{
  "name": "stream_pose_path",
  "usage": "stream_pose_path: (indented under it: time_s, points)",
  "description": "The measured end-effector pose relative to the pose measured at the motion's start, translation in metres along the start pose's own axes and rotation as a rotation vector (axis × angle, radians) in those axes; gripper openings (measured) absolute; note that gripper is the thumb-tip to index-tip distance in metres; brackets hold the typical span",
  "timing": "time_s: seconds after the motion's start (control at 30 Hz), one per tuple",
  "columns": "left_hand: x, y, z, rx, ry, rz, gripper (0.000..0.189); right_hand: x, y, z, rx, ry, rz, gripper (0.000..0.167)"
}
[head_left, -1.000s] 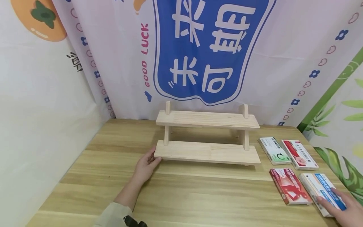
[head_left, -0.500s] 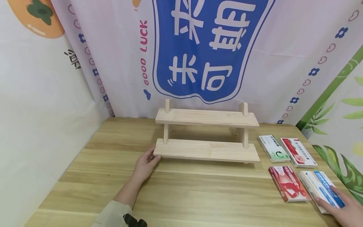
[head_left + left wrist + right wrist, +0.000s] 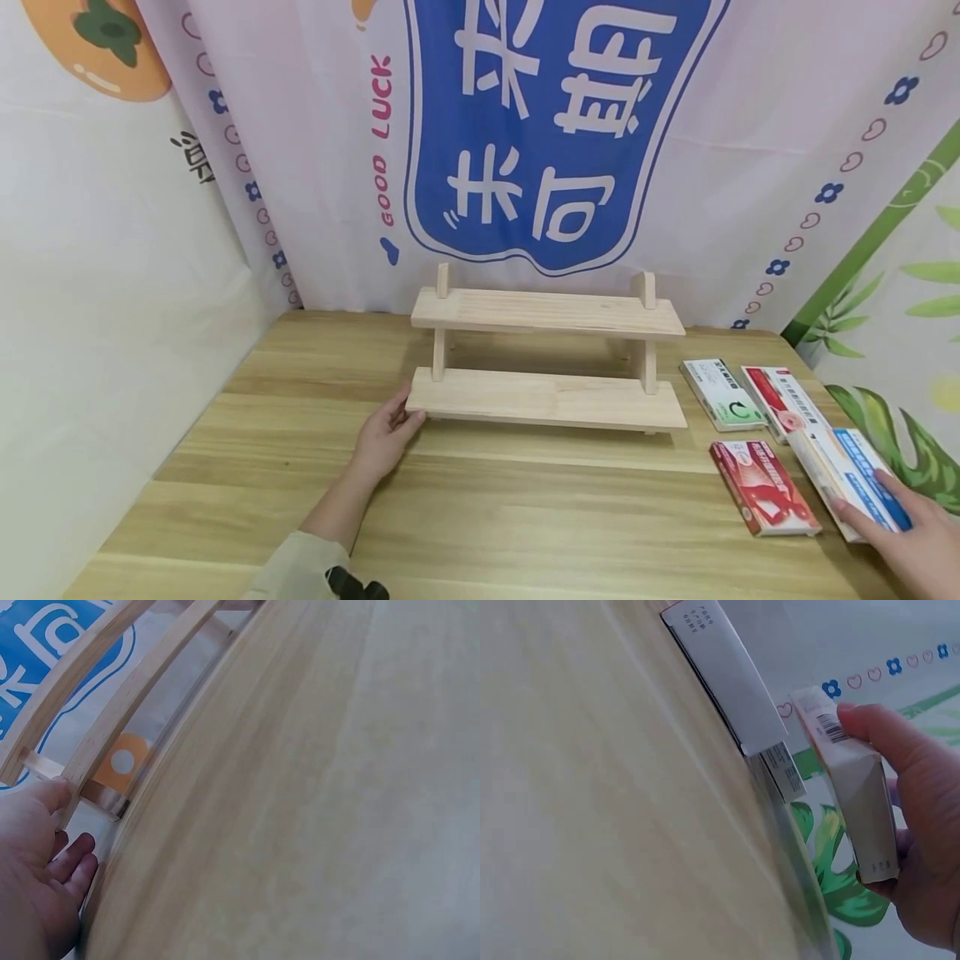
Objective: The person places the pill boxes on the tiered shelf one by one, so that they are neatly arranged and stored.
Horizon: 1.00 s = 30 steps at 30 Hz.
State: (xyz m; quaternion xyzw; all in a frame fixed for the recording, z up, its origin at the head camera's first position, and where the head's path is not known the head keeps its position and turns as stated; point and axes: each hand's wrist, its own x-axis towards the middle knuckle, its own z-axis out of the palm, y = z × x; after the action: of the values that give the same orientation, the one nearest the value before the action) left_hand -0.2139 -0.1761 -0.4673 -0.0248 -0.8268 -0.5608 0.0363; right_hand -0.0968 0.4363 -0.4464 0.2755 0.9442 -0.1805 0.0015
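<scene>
My left hand (image 3: 384, 437) pinches the left end of the lower board of a two-tier wooden shelf (image 3: 547, 398), thumb at the front corner. In the left wrist view the thumb and fingers of that hand (image 3: 37, 855) are at the board's end, the other fingers loosely bent. At the right, my right hand (image 3: 918, 533) grips a white-and-blue medicine box (image 3: 851, 479) by its sides. The right wrist view shows this box (image 3: 855, 795) raised off the table, tilted, between thumb and fingers. In the head view it overlaps the near corner of a red-and-white medicine box (image 3: 791, 400).
A red medicine box (image 3: 765, 492) lies left of the held one, and a white-and-green box (image 3: 723, 396) lies beside the shelf's right end. The wooden table (image 3: 525, 517) meets a printed cloth (image 3: 337, 208) behind the shelf.
My right hand has lifted the white-and-blue medicine box off the table and moved it slightly away from me. My left hand and the shelf stay in place.
</scene>
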Motion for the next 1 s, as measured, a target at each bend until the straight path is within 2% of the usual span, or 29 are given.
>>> stream_pose_path:
  time_s: [0.2,0.5,0.83,1.0]
  points:
    - [0.0,-0.002,0.001,0.003,0.011,-0.005,0.06,0.006,-0.019,-0.011,0.027,0.057,-0.174,0.096]
    - [0.0,0.0,0.001,-0.004,0.018,0.003,0.06,0.011,-0.06,-0.035,0.093,0.052,-0.367,0.089]
    - [-0.001,0.0,0.001,0.0,0.017,-0.003,0.06,0.018,-0.114,-0.054,0.1,0.012,-0.536,0.086]
    - [-0.001,-0.001,0.001,-0.006,0.024,-0.012,0.06,0.018,-0.146,-0.062,0.11,-0.025,-0.588,0.087]
